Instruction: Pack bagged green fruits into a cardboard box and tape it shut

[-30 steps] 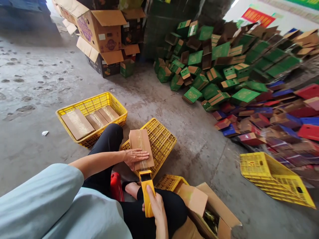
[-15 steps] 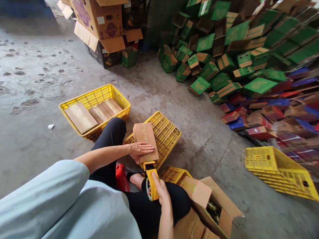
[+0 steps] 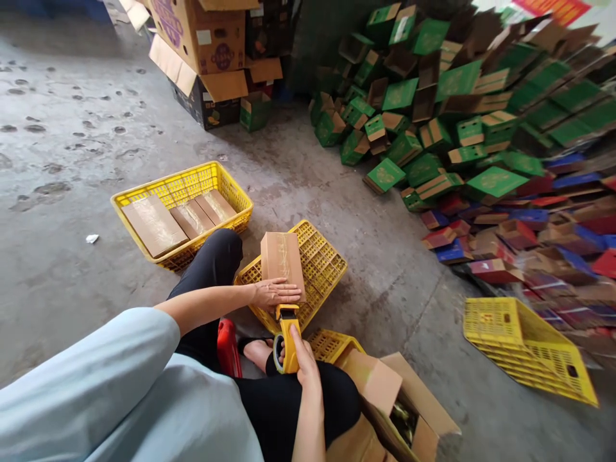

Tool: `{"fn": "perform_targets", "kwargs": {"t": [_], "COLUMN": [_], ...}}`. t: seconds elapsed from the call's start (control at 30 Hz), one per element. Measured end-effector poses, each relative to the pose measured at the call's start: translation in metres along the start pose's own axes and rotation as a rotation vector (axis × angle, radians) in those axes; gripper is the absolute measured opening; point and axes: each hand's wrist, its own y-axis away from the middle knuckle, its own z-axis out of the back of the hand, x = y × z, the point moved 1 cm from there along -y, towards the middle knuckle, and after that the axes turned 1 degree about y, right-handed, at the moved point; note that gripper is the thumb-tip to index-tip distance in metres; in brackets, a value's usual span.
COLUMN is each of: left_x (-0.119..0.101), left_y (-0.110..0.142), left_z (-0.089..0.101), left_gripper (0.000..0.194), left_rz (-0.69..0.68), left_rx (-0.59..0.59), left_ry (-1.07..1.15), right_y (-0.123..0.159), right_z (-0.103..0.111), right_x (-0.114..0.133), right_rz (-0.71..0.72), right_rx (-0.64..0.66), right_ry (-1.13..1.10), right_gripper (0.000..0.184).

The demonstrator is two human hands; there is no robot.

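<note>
My left hand [image 3: 276, 292] lies flat across the near end of a closed cardboard box [image 3: 283, 256], its fingers stretched over the top. Shiny tape runs lengthwise along the lid. The box rests on an upturned yellow plastic crate [image 3: 323, 263]. Gripped in my right hand [image 3: 304, 360] is a yellow tape dispenser [image 3: 290, 340] with a roll of tape on its left side. Its head is at the box's near edge; whether it touches the cardboard I cannot tell.
A yellow basket [image 3: 180, 176] at the left holds three taped boxes. At my right knee stands an open carton [image 3: 418, 391] with dark contents. Stacked yellow crates [image 3: 524, 346] lie further right. Green boxes [image 3: 399, 93] and red-blue boxes [image 3: 520, 224] are heaped behind, and large cartons [image 3: 219, 51] stand at the back.
The box has shifted slightly away from me on the upturned crate. The tape dispenser has moved a little forward and left with my right hand. My view has shifted slightly.
</note>
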Motion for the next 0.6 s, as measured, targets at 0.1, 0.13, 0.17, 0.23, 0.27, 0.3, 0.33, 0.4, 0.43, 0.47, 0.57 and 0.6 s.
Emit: {"fn": "perform_targets", "kwargs": {"t": [0.1,0.13,0.17,0.23,0.27,0.3,0.33,0.4,0.43,0.47,0.57,0.6], "left_x": [0.0,0.0,-0.001,-0.004,-0.005,-0.005,-0.006,-0.005,-0.003,-0.002,0.002,0.002], "left_y": [0.001,0.001,0.001,0.001,0.001,0.001,0.001,0.001,0.001,0.001,0.0,-0.001], "left_z": [-0.003,-0.003,-0.002,-0.001,-0.001,-0.001,-0.001,-0.003,-0.003,-0.004,-0.004,-0.004], "left_gripper": [0.085,0.084,0.083,0.086,0.089,0.092,0.095,0.1,0.101,0.102,0.105,0.107], "left_rz": [0.015,0.025,0.036,0.057,0.067,0.075,0.08,0.085,0.085,0.085,0.08,0.076], "left_rx": [0.004,0.011,0.014,0.013,0.015,0.021,0.03,0.051,0.059,0.062,0.074,0.085], "left_ry": [-0.008,-0.016,-0.027,-0.052,-0.062,-0.068,-0.071,-0.066,-0.059,-0.049,-0.008,0.006], "right_y": [0.007,0.011,0.016,0.028,0.035,0.042,0.049,0.059,0.062,0.062,0.054,0.049], "right_z": [-0.003,-0.002,-0.001,0.002,0.005,0.008,0.011,0.015,0.016,0.017,0.017,0.017], "right_x": [-0.013,-0.017,-0.021,-0.027,-0.03,-0.032,-0.035,-0.038,-0.039,-0.04,-0.04,-0.039], "right_rz": [0.065,0.086,0.101,0.111,0.107,0.1,0.087,0.066,0.058,0.054,0.045,0.034], "right_rx": [-0.021,-0.038,-0.053,-0.075,-0.075,-0.073,-0.068,-0.065,-0.064,-0.063,-0.054,-0.053], "right_ry": [0.005,0.004,0.006,0.036,0.062,0.089,0.108,0.119,0.121,0.129,0.21,0.24], "right_gripper": [0.075,0.077,0.079,0.084,0.085,0.086,0.086,0.085,0.084,0.083,0.078,0.077]}}
